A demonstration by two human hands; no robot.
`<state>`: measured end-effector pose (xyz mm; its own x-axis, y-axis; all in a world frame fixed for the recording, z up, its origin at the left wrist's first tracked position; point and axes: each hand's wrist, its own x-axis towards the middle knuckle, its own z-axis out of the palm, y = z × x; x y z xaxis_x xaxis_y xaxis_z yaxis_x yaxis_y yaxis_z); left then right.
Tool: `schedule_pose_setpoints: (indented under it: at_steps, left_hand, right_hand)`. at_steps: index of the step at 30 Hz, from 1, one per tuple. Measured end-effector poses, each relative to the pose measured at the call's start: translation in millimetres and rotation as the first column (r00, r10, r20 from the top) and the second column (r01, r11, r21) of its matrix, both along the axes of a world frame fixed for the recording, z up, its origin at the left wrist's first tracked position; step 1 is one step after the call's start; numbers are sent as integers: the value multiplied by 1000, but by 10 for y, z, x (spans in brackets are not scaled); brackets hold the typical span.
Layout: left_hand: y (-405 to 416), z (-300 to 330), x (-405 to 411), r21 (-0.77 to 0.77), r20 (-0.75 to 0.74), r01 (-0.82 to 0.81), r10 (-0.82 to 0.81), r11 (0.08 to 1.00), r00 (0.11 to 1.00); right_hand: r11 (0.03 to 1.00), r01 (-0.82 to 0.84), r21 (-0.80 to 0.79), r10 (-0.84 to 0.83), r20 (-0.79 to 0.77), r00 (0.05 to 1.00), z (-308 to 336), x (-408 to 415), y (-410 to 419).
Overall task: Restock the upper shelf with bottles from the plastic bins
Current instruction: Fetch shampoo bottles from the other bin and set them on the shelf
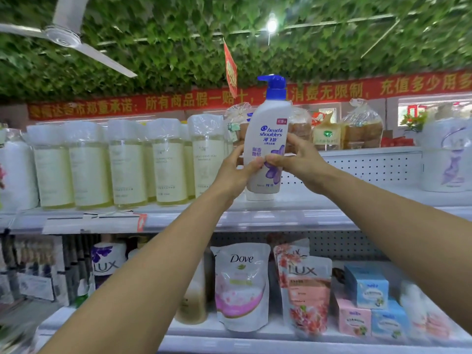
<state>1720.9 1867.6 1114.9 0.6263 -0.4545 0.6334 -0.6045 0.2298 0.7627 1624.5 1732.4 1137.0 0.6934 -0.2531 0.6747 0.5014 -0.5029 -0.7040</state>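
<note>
On the upper shelf (319,198), near its front edge, a white shampoo bottle (265,139) stood upright, gripped at mid-height between the left hand (236,169) and right hand (297,159), thumbs meeting across its label.

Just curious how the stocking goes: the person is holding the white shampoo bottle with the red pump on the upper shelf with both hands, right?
Not quite: the pump is blue, not red, as the head view shows. The rest holds: the left hand and right hand both grip the white shampoo bottle, upright on the upper shelf.
</note>
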Motion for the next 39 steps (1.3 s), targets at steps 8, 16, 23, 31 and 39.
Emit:
schedule_pose_setpoints:
  at_steps: [8,16,23,31,39]
  left_hand:
    - [-111,-182,254,24,-45,-26,27,999,999]
    - [-157,-202,348,58,-83,-67,72,996,994]
    - [-207,-222,291,98,14,-70,69,993,998]
    - [-182,-208,269,153,0,36,-37,988,999]
    - [-166,-225,269,143,12,48,-50,988,999]
  right_hand:
    - [1000,9,29,-7,-59,998,-137,252,-54]
    - [997,45,55,-38,-112,993,-208,406,-92]
    - [991,131,30,-128,-73,989,-334,477,-115]
    - [996,89,15,-86,-149,985,-381,564,-68]
    - [994,103,-34,-108,-156,982,-377,491,8]
